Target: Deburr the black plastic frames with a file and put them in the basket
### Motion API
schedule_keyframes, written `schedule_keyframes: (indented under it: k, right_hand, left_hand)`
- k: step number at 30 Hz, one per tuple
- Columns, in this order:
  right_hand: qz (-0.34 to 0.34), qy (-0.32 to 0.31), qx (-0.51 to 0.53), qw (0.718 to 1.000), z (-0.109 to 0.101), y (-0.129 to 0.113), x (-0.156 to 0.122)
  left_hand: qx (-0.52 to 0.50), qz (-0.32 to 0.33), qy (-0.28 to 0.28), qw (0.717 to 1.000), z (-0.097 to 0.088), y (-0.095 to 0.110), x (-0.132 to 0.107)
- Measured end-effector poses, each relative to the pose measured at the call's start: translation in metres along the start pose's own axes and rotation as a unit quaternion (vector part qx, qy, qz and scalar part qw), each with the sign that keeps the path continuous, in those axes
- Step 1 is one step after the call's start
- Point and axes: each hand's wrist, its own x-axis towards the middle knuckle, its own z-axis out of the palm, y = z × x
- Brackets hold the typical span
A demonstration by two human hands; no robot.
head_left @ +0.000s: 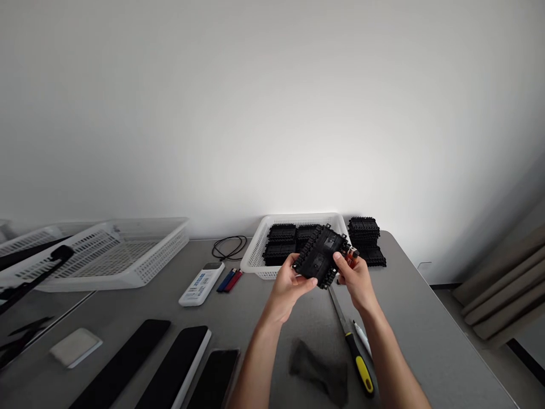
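Observation:
Both of my hands hold up a flat black plastic part (322, 254) with toothed edges, above the grey table (264, 307). My left hand (290, 282) grips its lower left edge with fingers curled round it. My right hand (356, 278) pinches its right side, and a small orange-red object (351, 257) shows by those fingers. Just behind the part stands a white mesh basket (260, 250) holding stacks of similar black parts (281, 237). More black parts (364, 234) are stacked on the table to the basket's right.
A long tool with a yellow-black handle (356, 355), a white pen (361, 336) and a dark cloth (319, 369) lie near my forearms. Three dark phones (176, 363), a white remote (201, 283), two markers (230, 280), a black cable (230, 246), a white pad (75, 346) and empty white baskets (114, 255) sit left.

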Motion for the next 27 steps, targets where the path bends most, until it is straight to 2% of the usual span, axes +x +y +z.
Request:
schedule_keyframes:
  k: [3, 8, 11, 13, 16, 19, 21, 24, 27]
  right_hand:
    - [-0.028, 0.012, -0.032, 0.999, -0.007, 0.001, 0.003]
    - [-0.018, -0.008, -0.085, 0.996, -0.017, -0.003, 0.004]
    - [-0.027, -0.023, -0.108, 0.993, -0.017, -0.005, 0.002]
    - [-0.040, -0.010, -0.105, 0.994, -0.014, -0.007, 0.000]
    - [-0.056, 0.043, -0.098, 0.993, -0.007, -0.013, -0.006]
    - [-0.056, 0.071, -0.087, 0.992, -0.004, -0.020, -0.014]
    - [-0.043, 0.042, -0.062, 0.996, -0.003, -0.022, -0.018]
    - [0.004, -0.064, -0.031, 0.997, 0.002, -0.019, -0.022]
    - [0.079, -0.159, 0.000, 0.984, 0.010, -0.011, -0.020]
  left_hand:
    - [0.056, 0.002, -0.028, 0.998, -0.001, 0.001, 0.000]
    - [0.155, 0.030, 0.003, 0.987, -0.007, -0.003, 0.003]
    - [0.163, 0.044, -0.015, 0.986, -0.009, -0.005, 0.004]
    - [0.164, 0.047, -0.026, 0.985, -0.010, -0.005, 0.003]
    - [0.163, 0.045, -0.038, 0.985, -0.009, -0.003, 0.002]
    - [0.171, 0.052, -0.033, 0.983, -0.008, -0.001, 0.002]
    - [0.181, 0.062, -0.024, 0.981, -0.007, 0.001, 0.001]
    - [0.195, 0.075, -0.018, 0.978, -0.006, 0.003, 0.001]
    - [0.205, 0.081, -0.027, 0.975, -0.004, 0.003, 0.000]
